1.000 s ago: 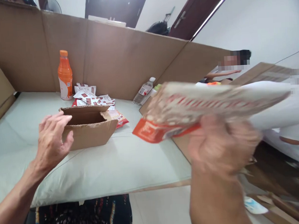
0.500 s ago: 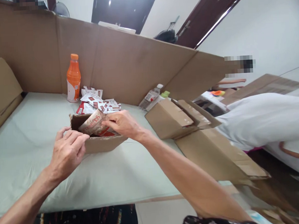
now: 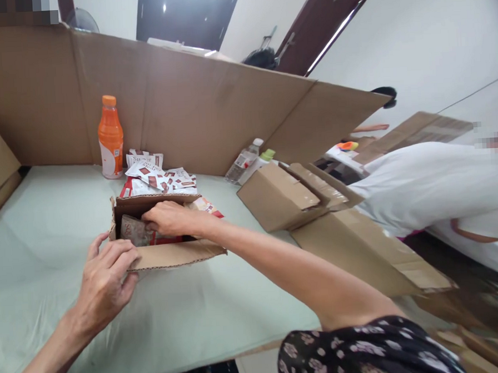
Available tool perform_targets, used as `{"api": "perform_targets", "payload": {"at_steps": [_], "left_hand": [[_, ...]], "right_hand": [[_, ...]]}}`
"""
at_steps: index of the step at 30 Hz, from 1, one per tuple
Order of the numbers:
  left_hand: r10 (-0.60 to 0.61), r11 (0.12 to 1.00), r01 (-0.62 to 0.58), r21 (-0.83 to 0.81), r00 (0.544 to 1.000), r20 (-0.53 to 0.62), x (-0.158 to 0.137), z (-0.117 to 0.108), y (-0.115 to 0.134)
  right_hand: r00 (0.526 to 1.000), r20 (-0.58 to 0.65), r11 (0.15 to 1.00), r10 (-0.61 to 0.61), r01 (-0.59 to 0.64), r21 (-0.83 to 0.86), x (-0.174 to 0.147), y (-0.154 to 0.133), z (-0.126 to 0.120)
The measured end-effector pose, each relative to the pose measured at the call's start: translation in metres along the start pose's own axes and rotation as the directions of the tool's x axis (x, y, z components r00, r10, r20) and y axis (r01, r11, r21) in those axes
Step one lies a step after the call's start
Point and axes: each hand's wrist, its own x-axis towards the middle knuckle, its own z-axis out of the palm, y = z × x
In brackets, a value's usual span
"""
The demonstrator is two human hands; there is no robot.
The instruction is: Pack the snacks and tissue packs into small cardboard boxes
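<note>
A small open cardboard box (image 3: 177, 256) stands on the pale green surface. My left hand (image 3: 109, 272) grips its front left corner, thumb outside and fingers over the rim. Inside the box is my right hand (image 3: 169, 218), its bent fingers closed at the right edge of a beige packet (image 3: 134, 231) with red lettering; the fingertips are partly hidden. Something red (image 3: 168, 240) lies below that hand. Just behind the box is a pile of white and red-brown sachets (image 3: 160, 177). Another packet (image 3: 208, 206) shows past the box's right back corner.
An orange drink bottle (image 3: 111, 138) stands by the cardboard wall (image 3: 194, 100) at the back. A clear bottle (image 3: 245, 160) leans further right, beside open cardboard boxes (image 3: 280, 193). A person in a white top (image 3: 425, 194) is at the far right.
My right hand has gone down into the box with the beige packet, which now sits lower inside. The box's front flap has tipped outward under my left hand. The view has shifted slightly.
</note>
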Motion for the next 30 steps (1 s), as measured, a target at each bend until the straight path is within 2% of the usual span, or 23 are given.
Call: {"api": "perform_targets", "payload": {"at_steps": [2,3,4,6,7,8,9,10,12,15,18,21,24,27,30], "left_hand": [[-0.006,1.0,0.006,-0.027,1.0,-0.01,0.0,-0.001,-0.003],[-0.002,0.999,0.001,-0.048,1.0,-0.02,0.0,-0.002,-0.004],[0.003,0.998,-0.005,-0.07,0.999,-0.035,0.0,-0.004,-0.004],[0.007,0.995,-0.013,-0.099,0.998,-0.066,0.0,-0.009,-0.004],[0.004,0.995,-0.013,-0.102,0.996,-0.085,0.0,-0.011,-0.003],[-0.002,0.995,-0.009,-0.101,0.995,-0.103,0.0,-0.013,-0.002],[-0.007,0.995,-0.004,-0.095,0.993,-0.119,0.0,-0.014,-0.001],[-0.012,0.996,0.001,-0.088,0.991,-0.131,-0.001,-0.014,-0.001],[-0.025,0.996,0.012,-0.089,0.989,-0.146,-0.003,-0.012,0.001],[-0.049,0.993,0.032,-0.116,0.988,-0.145,-0.006,-0.009,0.004],[-0.064,0.989,0.049,-0.141,0.993,-0.104,-0.008,-0.009,0.003],[-0.057,0.988,0.045,-0.15,0.996,-0.073,-0.01,-0.01,0.0],[-0.056,0.989,0.045,-0.144,0.996,-0.074,-0.012,-0.01,-0.002],[-0.059,0.988,0.045,-0.147,0.994,-0.092,-0.015,-0.007,-0.003],[-0.049,0.989,0.03,-0.148,0.99,-0.129,-0.016,-0.003,-0.003]], "right_hand": [[0.983,-0.181,0.996,-0.027,0.043,0.084,-0.018,0.007,-0.004],[0.951,-0.309,0.988,-0.028,0.073,0.136,-0.028,0.012,-0.007],[0.897,-0.443,0.977,-0.004,0.097,0.188,-0.038,0.018,-0.011],[0.755,-0.646,0.954,0.113,0.099,0.282,-0.051,0.037,-0.017],[0.691,-0.698,0.942,0.186,0.077,0.327,-0.052,0.049,-0.019],[0.649,-0.717,0.927,0.256,0.046,0.373,-0.05,0.063,-0.018],[0.632,-0.707,0.909,0.318,0.007,0.416,-0.043,0.078,-0.016],[0.643,-0.673,0.893,0.367,-0.043,0.447,-0.034,0.093,-0.011],[0.716,-0.56,0.882,0.417,-0.171,0.439,-0.007,0.119,0.001],[0.813,-0.414,0.903,0.409,-0.294,0.315,0.04,0.141,0.022],[0.847,-0.37,0.917,0.381,-0.296,0.267,0.082,0.147,0.039],[0.863,-0.325,0.914,0.387,-0.314,0.256,0.108,0.148,0.049],[0.836,-0.333,0.893,0.436,-0.355,0.278,0.116,0.151,0.049],[0.754,-0.409,0.852,0.513,-0.392,0.346,0.101,0.154,0.039],[0.657,-0.521,0.826,0.545,-0.313,0.468,0.06,0.151,0.022]]}}
